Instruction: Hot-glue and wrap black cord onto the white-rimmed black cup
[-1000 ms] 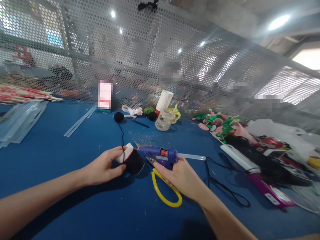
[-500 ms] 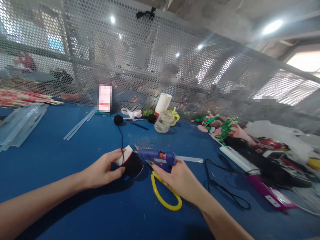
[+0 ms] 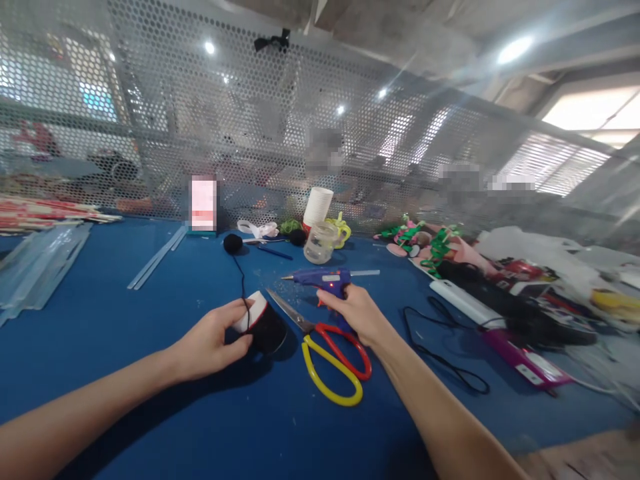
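Note:
My left hand (image 3: 220,339) is closed on a paper cup (image 3: 269,331), tipped on its side, its wall mostly wrapped in black yarn with a white part left bare. From the cup a black strand runs back to a small ball of black yarn (image 3: 233,244). My right hand (image 3: 357,308) grips a blue hot glue gun (image 3: 320,276) by its handle; the nozzle points left, apart from the cup, and a clear glue stick juts from its back. Between my hands lie scissors (image 3: 320,328) with one red and one yellow handle loop.
Behind stand a clear plastic cup (image 3: 321,244), stacked paper cups (image 3: 318,205) and a phone (image 3: 204,203) before a perforated metal screen. Glue sticks (image 3: 47,260) lie at left. At right are a power strip (image 3: 525,360), a black cord (image 3: 440,363) and craft flowers (image 3: 443,250).
My right hand has drawn the glue gun up and away from the cup, uncovering the scissors' blades and red loop. My left hand keeps its hold on the cup.

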`<state>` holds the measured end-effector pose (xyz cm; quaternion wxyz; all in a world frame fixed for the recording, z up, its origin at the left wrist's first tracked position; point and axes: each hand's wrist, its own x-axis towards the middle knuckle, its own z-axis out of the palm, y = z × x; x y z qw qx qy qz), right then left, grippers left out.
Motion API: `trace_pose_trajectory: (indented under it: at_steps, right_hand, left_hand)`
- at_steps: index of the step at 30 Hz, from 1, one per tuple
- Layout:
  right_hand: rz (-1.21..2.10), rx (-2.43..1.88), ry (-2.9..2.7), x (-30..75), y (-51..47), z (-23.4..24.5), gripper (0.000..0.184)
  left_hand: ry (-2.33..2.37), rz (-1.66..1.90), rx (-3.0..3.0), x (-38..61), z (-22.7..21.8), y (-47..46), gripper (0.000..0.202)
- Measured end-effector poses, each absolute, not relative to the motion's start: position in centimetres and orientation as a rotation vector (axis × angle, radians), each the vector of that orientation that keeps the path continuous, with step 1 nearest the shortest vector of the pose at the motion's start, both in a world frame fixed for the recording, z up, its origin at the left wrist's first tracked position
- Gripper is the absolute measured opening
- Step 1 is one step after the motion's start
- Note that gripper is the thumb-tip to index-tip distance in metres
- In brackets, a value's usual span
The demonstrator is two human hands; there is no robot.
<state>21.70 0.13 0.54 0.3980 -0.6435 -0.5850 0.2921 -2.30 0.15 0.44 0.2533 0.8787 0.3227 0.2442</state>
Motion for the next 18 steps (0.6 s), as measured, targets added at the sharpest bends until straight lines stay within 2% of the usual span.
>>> trace_pose_trajectory:
  at_steps: [7,11,14,17,18]
  right_hand:
    - [0.64,-1.889,-1.46,23.2,2.6,-1.6,0.036]
    - [0.471,-1.955,-1.51,23.3,2.7,-1.5,0.03]
    - [0.294,-1.865,-1.574,21.9,1.8,-0.1,0.014]
    - [0.318,-1.629,-1.749,19.2,0.2,2.1,0.017]
    - [0.42,-1.42,-1.874,18.2,-0.2,2.8,0.022]
  left_hand:
    - [0.918,0.619,2.606,-2.1,1.2,-0.5,0.011]
    - [0.865,0.628,2.722,-2.0,1.2,-0.9,0.003]
    - [0.837,0.63,2.773,-2.0,1.2,-1.3,0.009]
    - [0.791,0.636,2.811,-2.0,0.9,-1.5,0.017]
    - [0.78,0.645,2.82,-1.9,0.8,-1.5,0.019]
